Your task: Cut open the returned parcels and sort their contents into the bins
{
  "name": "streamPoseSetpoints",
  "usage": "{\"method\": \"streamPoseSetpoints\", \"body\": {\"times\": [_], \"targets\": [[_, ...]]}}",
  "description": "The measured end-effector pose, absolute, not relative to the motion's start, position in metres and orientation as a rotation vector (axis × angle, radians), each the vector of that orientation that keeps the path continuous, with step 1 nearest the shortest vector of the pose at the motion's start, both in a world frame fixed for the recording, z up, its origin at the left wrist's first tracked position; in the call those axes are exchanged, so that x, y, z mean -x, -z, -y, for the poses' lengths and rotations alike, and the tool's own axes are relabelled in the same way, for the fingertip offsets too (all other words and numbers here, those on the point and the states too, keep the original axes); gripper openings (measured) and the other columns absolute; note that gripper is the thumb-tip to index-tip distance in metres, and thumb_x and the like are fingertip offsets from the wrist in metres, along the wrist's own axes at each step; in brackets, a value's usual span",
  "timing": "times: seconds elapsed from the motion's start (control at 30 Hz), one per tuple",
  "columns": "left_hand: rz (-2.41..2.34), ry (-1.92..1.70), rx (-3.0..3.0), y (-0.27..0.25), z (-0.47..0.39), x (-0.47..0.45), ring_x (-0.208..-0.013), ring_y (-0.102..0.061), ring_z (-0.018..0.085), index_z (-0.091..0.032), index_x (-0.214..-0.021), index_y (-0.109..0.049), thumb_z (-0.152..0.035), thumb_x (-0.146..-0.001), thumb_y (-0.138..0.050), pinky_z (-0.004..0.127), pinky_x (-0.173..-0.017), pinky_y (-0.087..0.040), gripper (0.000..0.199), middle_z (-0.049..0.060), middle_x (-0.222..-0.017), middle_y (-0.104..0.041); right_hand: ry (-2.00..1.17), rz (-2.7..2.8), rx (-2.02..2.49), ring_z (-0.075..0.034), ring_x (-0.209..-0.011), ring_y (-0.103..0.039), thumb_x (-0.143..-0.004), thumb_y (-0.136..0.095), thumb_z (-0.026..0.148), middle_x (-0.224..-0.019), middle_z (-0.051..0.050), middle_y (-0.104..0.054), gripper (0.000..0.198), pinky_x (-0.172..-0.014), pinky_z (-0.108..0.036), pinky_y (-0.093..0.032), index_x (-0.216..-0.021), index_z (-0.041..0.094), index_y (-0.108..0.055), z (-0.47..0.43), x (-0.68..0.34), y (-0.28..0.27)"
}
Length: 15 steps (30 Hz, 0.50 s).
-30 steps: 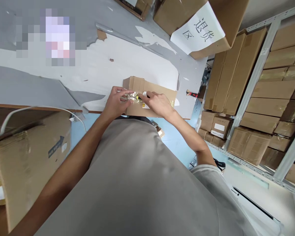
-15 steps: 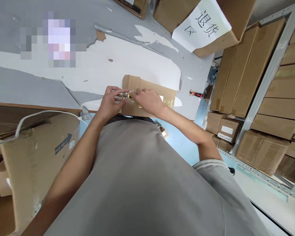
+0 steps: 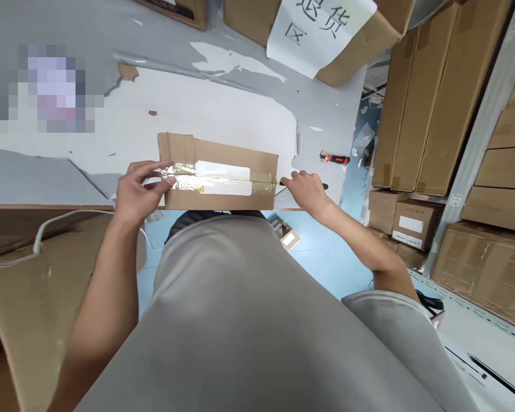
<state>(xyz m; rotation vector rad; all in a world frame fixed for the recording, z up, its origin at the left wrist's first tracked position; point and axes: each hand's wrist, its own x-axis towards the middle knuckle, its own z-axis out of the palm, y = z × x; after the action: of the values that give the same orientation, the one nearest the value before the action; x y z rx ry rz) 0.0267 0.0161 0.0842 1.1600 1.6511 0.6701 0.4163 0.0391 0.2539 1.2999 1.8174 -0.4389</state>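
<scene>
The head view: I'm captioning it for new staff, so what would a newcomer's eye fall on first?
Probably the carton near the table's front edge, its clear tape shining between the left hand at one end and the right hand, holding a dark tool, just past the other. Next, the white sign with bold black characters on the cardboard box at the top. The red-and-black tool also stands out, at the table's right.

A grey shirt [image 3: 240, 315] is creasing softly toward six o'clock, its hemmed short sleeve [image 3: 386, 320] is flaring at four o'clock, the forearms [image 3: 363, 243] are showing bare, and dark clothing [image 3: 191, 222] is peeking past the shirt's twelve o'clock edge.
</scene>
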Motion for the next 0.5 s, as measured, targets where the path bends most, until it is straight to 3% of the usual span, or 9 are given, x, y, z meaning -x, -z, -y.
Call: {"method": "streamPoseSetpoints", "body": {"times": [0.17, 0.37, 0.5], "targets": [[-1.755, -0.689, -1.166, -0.084, -0.014, -0.036, -0.127, -0.077, 0.028, -0.021, -0.137, -0.086, -0.035, -0.087, -0.086, 0.056, -0.121, -0.068, 0.052, 0.011, -0.152, -0.075, 0.484, -1.886, -1.313, -0.030, -0.125, -0.075, -0.116, -0.046, -0.001, -0.134, -0.021, -0.081, 0.049, -0.086, -0.034, -0.045, -0.147, 0.018, -0.079, -0.035, -0.426, -0.241], [-1.813, -0.746, -1.132, -0.081, -0.012, -0.040, -0.146, -0.075, 0.032, -0.015, -0.134, -0.083, -0.034, -0.087, -0.083, 0.051, -0.133, -0.057, 0.051, 0.013, -0.153, -0.076, 0.689, -2.116, -1.377, -0.030, -0.130, -0.072, -0.130, -0.042, 0.030, -0.138, -0.016, -0.080, 0.044, -0.086, -0.033, -0.048, -0.162, 0.028, -0.072, -0.033, -0.482, -0.201], [-1.830, -0.699, -1.191, -0.076, -0.011, -0.019, -0.151, -0.070, 0.035, -0.019, -0.139, -0.078, -0.040, -0.091, -0.079, 0.061, -0.134, -0.054, 0.052, 0.011, -0.159, -0.075, 0.988, -2.208, -1.598, -0.025, -0.133, -0.072, -0.129, -0.042, 0.033, -0.144, -0.014, -0.080, 0.044, -0.099, -0.030, -0.054, -0.160, 0.024, -0.072, -0.006, -0.483, -0.165]]}}
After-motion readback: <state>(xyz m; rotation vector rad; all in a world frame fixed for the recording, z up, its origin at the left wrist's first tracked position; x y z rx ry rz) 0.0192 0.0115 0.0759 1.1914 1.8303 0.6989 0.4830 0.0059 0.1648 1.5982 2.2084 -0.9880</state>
